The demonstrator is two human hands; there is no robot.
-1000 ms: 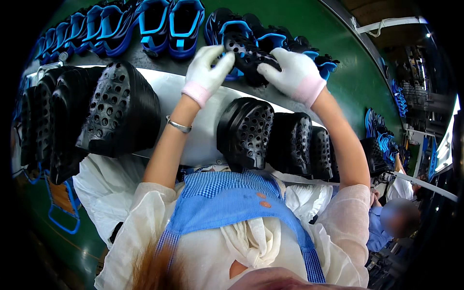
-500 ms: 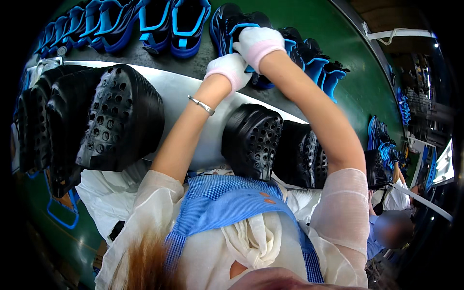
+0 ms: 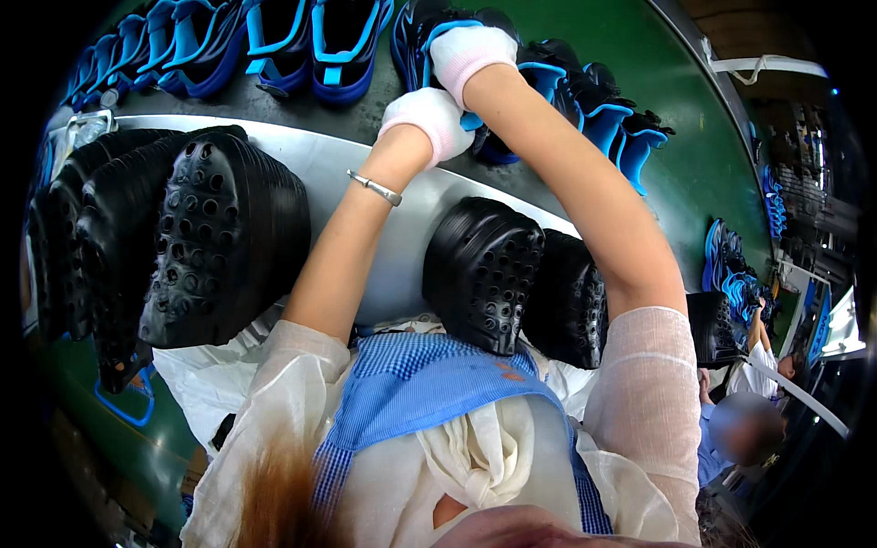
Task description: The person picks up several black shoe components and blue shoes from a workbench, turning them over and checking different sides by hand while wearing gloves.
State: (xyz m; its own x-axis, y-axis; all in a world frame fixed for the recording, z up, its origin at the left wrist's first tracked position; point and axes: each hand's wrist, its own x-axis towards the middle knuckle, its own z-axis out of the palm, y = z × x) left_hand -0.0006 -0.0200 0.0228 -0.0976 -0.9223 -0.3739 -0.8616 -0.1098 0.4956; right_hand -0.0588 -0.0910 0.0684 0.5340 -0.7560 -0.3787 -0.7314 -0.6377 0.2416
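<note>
At the far side of the bench, both my hands, in white gloves with pink cuffs, are at a black and blue sports shoe (image 3: 408, 46). My right hand (image 3: 470, 57) lies over the shoe's opening, its fingers hidden from view. Beside the heel, my left hand (image 3: 425, 123) is curled closed, apparently holding the shoe; a bit of blue lining shows next to it. Nearer to me, stacks of black sole-shaped pieces with round holes stand on either side of my forearms: a left stack (image 3: 215, 228) and a right stack (image 3: 484, 265).
A row of blue-lined shoes (image 3: 352, 41) runs along the green bench (image 3: 676, 119) to the left, with several more shoes (image 3: 607, 119) to the right. A pale metal ledge (image 3: 365, 228) lies under my arms. Another person (image 3: 744, 429) is at the far right.
The view has shifted slightly, so the shoes and stacks sit a little differently. My right hand has moved a little farther away and left over the shoe; my left stays beside the heel.
</note>
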